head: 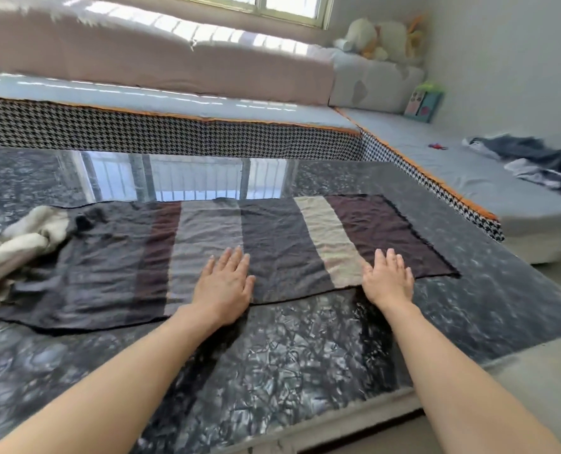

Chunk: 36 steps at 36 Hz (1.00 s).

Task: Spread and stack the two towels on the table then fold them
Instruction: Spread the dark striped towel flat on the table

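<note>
I find the striped towel (213, 244) laid out lengthwise on the dark marble-patterned table (305, 355). Its right end lies flat with square corners. Its left portion shows creases and a near edge that runs unevenly toward the table's front.

Both hands rest palm-down on the towel's near edge. The left hand (223, 283) sits on the grey stripe, fingers extended and slightly spread, gripping nothing. The right hand (387, 276) sits where the cream stripe meets the dark end panel, fingers likewise extended and flat, holding nothing. I judge this to be a smoothing press, not a grasp.

The second towel, the cream towel (20, 244), lies bunched at the table's left, touching or overlapping the left end of the striped one. I cannot tell which lies on top at that junction. It is not spread.

Assessment of progress: spreading of the first towel is largely done, with the left half wanting further flattening. Outstanding items, in my judgement:
- finish smoothing the striped towel's left side;
- open the cream towel and lay it flat;
- stack one on the other with edges matched;
- fold the pair.

No fold is visible in either towel. I rate the task as early, well under half complete.

Off the table, some dark clothing (528, 162) lies on the grey sofa seat (436, 158) at the right, well apart from the work.
</note>
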{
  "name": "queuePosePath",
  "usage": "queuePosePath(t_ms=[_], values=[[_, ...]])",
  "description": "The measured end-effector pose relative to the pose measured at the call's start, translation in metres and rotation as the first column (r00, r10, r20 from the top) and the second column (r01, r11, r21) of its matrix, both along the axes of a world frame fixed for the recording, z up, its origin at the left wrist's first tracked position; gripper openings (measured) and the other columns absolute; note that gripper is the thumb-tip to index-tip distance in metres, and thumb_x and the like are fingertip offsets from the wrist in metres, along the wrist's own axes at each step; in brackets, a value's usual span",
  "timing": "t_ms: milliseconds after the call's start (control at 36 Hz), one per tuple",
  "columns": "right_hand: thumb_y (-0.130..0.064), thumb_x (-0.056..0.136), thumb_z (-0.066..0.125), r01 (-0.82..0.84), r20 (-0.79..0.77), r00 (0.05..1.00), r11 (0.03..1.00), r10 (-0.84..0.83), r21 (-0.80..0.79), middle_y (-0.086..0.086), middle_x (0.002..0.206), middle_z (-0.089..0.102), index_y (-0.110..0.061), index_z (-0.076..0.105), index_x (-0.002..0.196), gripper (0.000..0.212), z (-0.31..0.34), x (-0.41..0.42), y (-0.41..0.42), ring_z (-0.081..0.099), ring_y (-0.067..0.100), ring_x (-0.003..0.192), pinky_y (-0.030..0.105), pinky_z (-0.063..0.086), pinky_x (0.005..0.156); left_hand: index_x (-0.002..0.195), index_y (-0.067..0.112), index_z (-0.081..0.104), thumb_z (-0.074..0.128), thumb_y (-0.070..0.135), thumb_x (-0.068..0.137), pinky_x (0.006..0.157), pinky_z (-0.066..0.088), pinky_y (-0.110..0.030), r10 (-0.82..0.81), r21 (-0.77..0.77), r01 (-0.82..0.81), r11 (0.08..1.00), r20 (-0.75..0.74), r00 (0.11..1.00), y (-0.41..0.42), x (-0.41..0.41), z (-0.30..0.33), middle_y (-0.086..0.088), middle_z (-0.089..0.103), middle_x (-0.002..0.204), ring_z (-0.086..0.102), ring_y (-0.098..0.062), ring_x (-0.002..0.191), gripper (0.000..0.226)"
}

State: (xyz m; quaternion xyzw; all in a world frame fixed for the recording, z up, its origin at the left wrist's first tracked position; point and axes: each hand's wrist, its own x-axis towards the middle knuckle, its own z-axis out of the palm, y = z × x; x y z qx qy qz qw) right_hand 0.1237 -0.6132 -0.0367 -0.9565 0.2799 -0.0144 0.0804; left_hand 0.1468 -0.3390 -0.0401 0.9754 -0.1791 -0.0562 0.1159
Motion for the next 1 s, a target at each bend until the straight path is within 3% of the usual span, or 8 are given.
queuePosePath(t_ms=[222, 444, 667, 1000], values=[[-0.048, 0.098, 0.017, 0.022, -0.073, 0.997, 0.999, -0.019, 0.029, 0.006, 0.158, -0.002, -0.024, 0.009, 0.148, 0.056, 0.003, 0.004, -0.061, -0.004, 0.023, 0.145, 0.042, -0.001, 0.116, 0.149, 0.021, 0.004, 0.014, 0.042, 0.099, 0.117, -0.006, -0.045, -0.007, 0.047, 0.008, 0.999, -0.004, 1.0, -0.071, 0.013, -0.003, 0.001, -0.009, 0.157, -0.011, -0.017, 0.144, 0.055], [-0.061, 0.093, 0.015, -0.04, -0.087, 0.995, 0.995, 0.048, 0.095, 0.001, 0.158, -0.008, -0.037, 0.004, 0.147, 0.06, 0.006, 0.031, -0.081, -0.01, 0.026, 0.144, 0.058, -0.006, 0.111, 0.147, 0.033, 0.0, 0.011, 0.062, 0.091, 0.11, -0.007, -0.06, 0.105, 0.098, -0.104, 0.99, -0.005, 0.994, -0.104, 0.025, -0.014, -0.001, -0.013, 0.157, -0.015, -0.027, 0.143, 0.064], [-0.066, 0.09, 0.012, -0.123, -0.101, 0.985, 0.983, 0.137, 0.136, -0.001, 0.157, -0.012, -0.04, -0.001, 0.146, 0.063, 0.005, 0.072, -0.08, -0.014, 0.028, 0.143, 0.065, -0.009, 0.107, 0.147, 0.036, -0.003, 0.012, 0.067, 0.087, 0.109, -0.007, -0.061, 0.113, 0.137, -0.111, 0.984, -0.004, 0.994, -0.113, 0.028, -0.016, -0.001, -0.014, 0.156, -0.015, -0.028, 0.143, 0.069], [-0.074, 0.084, 0.007, -0.088, -0.168, 0.981, 0.994, 0.098, 0.065, -0.004, 0.157, -0.011, -0.045, -0.002, 0.144, 0.067, -0.005, 0.076, -0.113, -0.015, 0.03, 0.143, 0.07, -0.009, 0.103, 0.146, 0.035, -0.008, 0.009, 0.069, 0.086, 0.109, -0.007, -0.064, 0.071, 0.175, -0.068, 0.982, -0.012, 0.997, -0.14, 0.022, -0.018, -0.003, -0.017, 0.156, -0.018, -0.031, 0.142, 0.071]])
